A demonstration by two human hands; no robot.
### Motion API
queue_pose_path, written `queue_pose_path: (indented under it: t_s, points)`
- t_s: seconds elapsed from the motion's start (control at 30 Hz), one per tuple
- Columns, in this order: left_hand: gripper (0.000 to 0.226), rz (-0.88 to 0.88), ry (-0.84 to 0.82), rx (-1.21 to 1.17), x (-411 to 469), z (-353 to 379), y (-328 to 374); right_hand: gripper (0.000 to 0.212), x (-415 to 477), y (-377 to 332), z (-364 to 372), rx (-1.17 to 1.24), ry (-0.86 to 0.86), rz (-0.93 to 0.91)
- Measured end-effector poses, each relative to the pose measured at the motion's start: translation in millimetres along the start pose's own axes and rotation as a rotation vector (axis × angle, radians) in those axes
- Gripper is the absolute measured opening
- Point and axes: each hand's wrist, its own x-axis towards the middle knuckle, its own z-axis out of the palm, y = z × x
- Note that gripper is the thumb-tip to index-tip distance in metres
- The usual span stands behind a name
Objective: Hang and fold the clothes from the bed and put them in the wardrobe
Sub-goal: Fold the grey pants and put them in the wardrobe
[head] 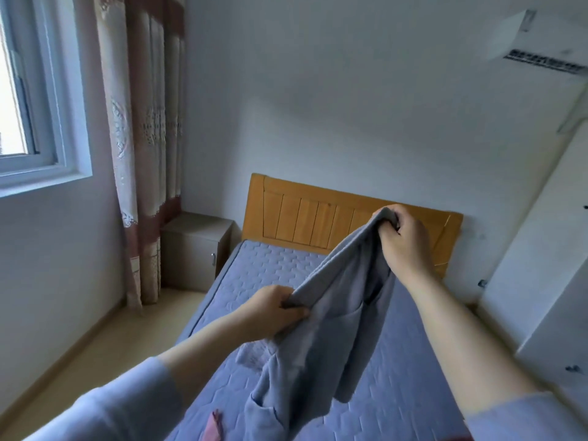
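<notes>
Head view: blue quilted bed, wooden headboard, window; my left hand, right hand both pinching grey garment above mattress

Grey-blue garment held up, draping onto blue quilted bed; pocket visible

Btm edge cuts off grey garment hem & pink cloth

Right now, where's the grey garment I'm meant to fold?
In the head view, the grey garment hangs centre frame over the blue mattress, held by the left hand low and the right hand higher, near the wooden headboard.
</notes>
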Motion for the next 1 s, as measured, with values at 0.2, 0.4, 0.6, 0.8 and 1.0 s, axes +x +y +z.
queue_pose_path:
  t_s: [0.2, 0.4, 0.6, 0.8, 1.0]
  points:
    - [0.033, -0.075, 0.051, 0.099, 16.8, -23.8, 10.8, 0.033, 11.7, 3.8, -21.5, 0.079, -0.078, 0.105]
    - [0.037, -0.096, 0.32, -0.014, 33.5, -42.1, 17.8, 0.014, 21.7, -0.9, -32.5, 0.183, -0.282, 0.218]
    - [0.023, -0.011, 0.496, 0.112, 36.7, -43.8, 33.1, 0.023, 24.5, 0.0, -32.6, 0.473, -0.358, 0.493]
    - [0.026, 0.132, 0.435, 0.101, 18.5, -35.7, 65.2, 0.016, 17.3, 1.0, -17.1, 0.761, -0.43, 0.519]
    - [0.05, 0.141, 0.275, -0.235, 15.4, -19.4, 82.9, 0.007, 11.8, -16.0, 0.5, 0.622, -0.398, 0.335]
